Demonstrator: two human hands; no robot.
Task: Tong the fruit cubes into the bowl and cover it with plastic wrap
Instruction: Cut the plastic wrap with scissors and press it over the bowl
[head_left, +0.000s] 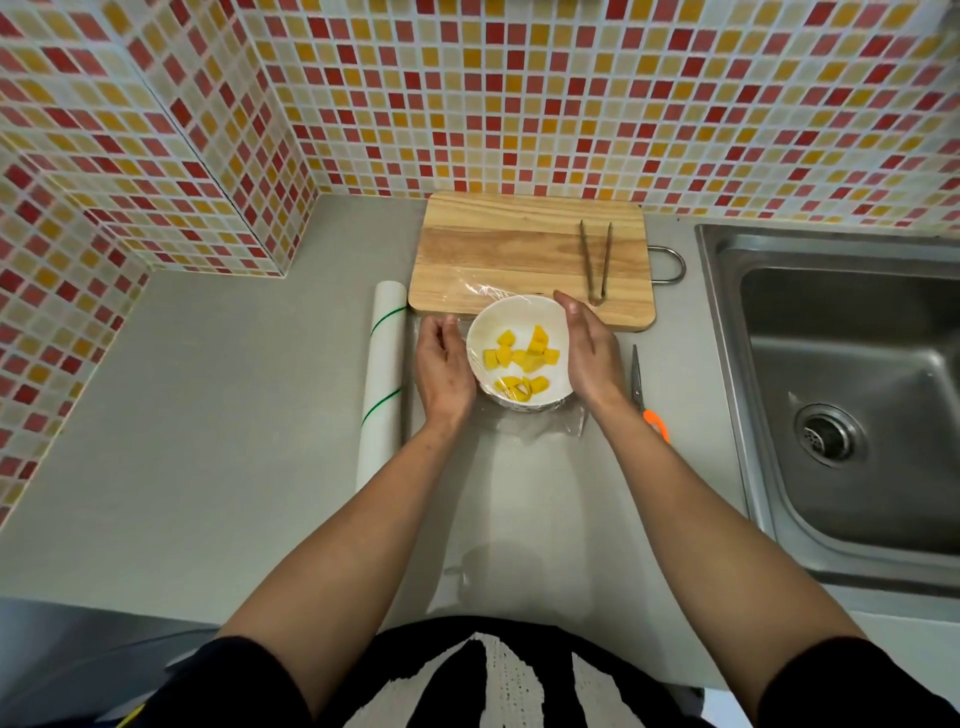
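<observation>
A white bowl (485, 325) stands on the grey counter just in front of the cutting board, with several yellow fruit cubes (522, 358) inside. A clear sheet of plastic wrap (540, 423) lies stretched over the bowl and spills onto the counter and board edge. My left hand (441, 371) presses flat against the bowl's left side. My right hand (589, 353) cups its right side. Both palms hold the wrap against the bowl wall. The tongs (596, 265) lie on the right part of the wooden cutting board (498, 249).
The plastic wrap roll (382, 384) lies lengthwise left of the bowl. Scissors with orange handles (647, 397) rest to the right, near the steel sink (841, 384). A tiled wall corner juts out at the back left.
</observation>
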